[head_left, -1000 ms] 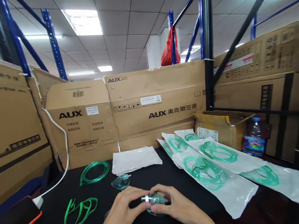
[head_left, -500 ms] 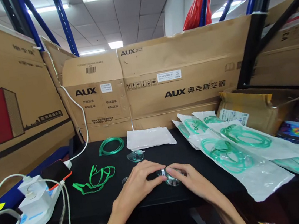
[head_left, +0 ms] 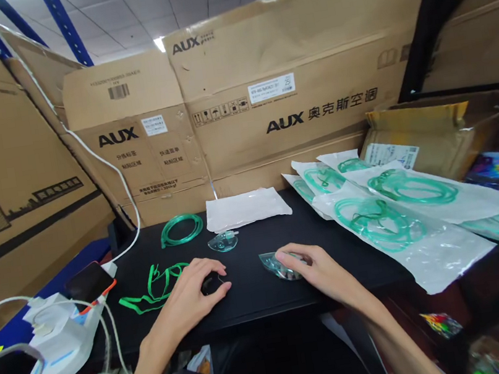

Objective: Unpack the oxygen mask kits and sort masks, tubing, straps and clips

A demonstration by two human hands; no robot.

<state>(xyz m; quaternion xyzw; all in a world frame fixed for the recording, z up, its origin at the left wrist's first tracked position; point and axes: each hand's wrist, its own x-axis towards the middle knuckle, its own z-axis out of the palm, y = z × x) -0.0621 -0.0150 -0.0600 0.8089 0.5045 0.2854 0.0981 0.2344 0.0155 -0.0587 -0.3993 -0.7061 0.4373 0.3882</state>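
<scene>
Clear mask (head_left: 274, 267) lies at the near middle of the bench (head_left: 252, 293), under the right hand (head_left: 300, 260). Largest of all, the cardboard panels (head_left: 229, 146) wall the far side, and the bench's black top spreads before them; the view has tipped down since the earlier frame, so less ceiling shows. Packets of green tubing (head_left: 433, 256) overlap along the bench's right side. The two hands come next. Half a second ago both were on the mask; now only the right one is, its thumb and fingers closed around the mask's right part. The left hand (head_left: 219, 279) has moved away leftward, its thumb and fingers spread apart over a small clear piece (head_left: 219, 274); I cannot tell whether it touches that piece. A white packet (head_left: 247, 208) lies flat by the cardboard. The green strap (head_left: 132, 304), earlier well clear, is now partly hidden behind the left hand. The green tubing coil (head_left: 181, 241) and, smaller, the second mask (head_left: 223, 242) lie beyond the hands, both unmoved.
</scene>
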